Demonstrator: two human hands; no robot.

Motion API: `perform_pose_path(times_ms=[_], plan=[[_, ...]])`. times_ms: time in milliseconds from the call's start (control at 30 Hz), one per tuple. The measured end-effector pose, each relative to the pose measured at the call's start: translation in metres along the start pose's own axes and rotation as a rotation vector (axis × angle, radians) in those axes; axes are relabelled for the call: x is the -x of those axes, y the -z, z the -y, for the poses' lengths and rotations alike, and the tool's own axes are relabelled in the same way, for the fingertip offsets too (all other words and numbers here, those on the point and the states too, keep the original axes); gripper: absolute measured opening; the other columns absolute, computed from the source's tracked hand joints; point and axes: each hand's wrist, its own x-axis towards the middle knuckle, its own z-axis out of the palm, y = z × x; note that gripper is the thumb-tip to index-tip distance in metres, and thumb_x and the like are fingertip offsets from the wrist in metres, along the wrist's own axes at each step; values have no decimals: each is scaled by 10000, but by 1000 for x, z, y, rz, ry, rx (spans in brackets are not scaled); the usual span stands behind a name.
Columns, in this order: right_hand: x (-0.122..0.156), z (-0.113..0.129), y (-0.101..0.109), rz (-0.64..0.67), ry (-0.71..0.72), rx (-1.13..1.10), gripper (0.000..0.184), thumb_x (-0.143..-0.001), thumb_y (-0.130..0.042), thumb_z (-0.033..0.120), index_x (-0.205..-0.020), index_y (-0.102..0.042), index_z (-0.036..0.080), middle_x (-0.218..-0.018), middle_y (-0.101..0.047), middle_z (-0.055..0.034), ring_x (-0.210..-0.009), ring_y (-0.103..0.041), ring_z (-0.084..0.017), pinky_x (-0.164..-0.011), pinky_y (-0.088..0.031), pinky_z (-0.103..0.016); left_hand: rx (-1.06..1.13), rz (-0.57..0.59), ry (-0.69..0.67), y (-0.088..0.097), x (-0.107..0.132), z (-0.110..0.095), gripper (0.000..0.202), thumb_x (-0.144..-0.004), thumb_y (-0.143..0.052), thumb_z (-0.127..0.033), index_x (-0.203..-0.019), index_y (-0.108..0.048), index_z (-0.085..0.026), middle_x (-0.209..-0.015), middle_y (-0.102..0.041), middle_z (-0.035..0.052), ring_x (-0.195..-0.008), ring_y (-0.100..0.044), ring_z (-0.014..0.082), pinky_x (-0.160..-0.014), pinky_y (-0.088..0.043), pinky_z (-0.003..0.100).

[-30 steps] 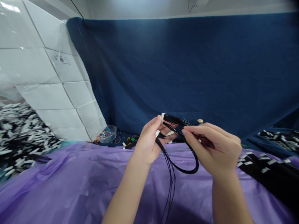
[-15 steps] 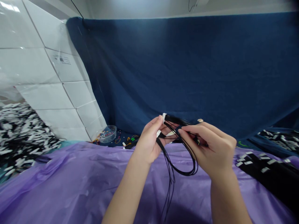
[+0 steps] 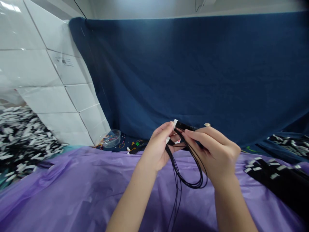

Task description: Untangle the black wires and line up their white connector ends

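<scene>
Directly between both hands (image 3: 158, 149) (image 3: 217, 151), black cords (image 3: 183, 126); their loop (image 3: 193, 185) below.

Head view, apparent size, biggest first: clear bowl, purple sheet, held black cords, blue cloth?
1. Blue cloth
2. Purple sheet, partly hidden by arms
3. Held black cords, by overall spread
4. Clear bowl

A blue cloth (image 3: 193, 71) hung across the back, a pale wall (image 3: 173, 9) rose above it, light (image 3: 136, 4) glowed on that wall, white panels (image 3: 48, 100) stood left of the cloth, a purple sheet (image 3: 79, 183) spread in front of it
</scene>
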Motion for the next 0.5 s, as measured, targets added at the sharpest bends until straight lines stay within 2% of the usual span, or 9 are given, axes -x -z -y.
perform_pose_path(times_ms=[500], plan=[[3, -3, -4, -6, -4, 24, 107, -820, -660, 112, -832, -695, 212, -747, -689, 11, -590, -608, -86, -648, -482, -231, 59, 0, 3, -2, -2, 5, 215, -756, -744, -318, -756, -605, -153, -692, -505, -30, -589, -475, 67, -610, -492, 228]])
